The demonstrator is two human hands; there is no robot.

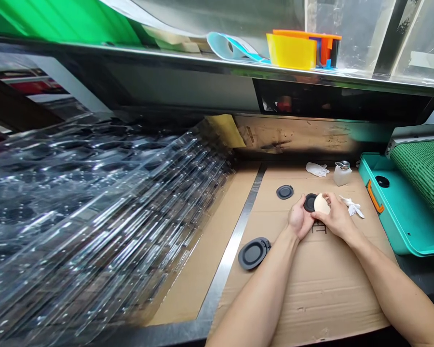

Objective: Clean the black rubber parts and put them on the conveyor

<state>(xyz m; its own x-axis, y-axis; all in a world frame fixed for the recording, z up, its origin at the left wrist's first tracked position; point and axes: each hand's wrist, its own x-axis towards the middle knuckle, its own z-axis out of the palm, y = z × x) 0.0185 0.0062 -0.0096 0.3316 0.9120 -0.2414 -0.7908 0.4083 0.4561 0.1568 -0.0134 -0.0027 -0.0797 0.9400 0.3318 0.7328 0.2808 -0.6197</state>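
Observation:
Over the cardboard sheet (311, 284), my left hand (298, 218) is closed on a small round black part (310, 202), gripped at its edge. Pinched in my right hand (334, 217) is a cream-coloured pad (321, 205), rounded on one side, which partly covers the black part. Whether the pad touches the part I cannot tell. Beyond my left hand lies a dark oval lid-like part (285, 192). A larger one of the same look (253, 253) rests left of my left forearm, with a hinge-like tab at its upper right.
Clear plastic trays (130, 231) are piled high on the left. A crumpled white cloth (317, 169), a pump bottle (342, 173) and a white glove-like scrap (352, 206) lie behind my hands. At right stand a teal bin (401, 231) and a green conveyor belt (427, 168); a metal shelf (217, 60) crosses above.

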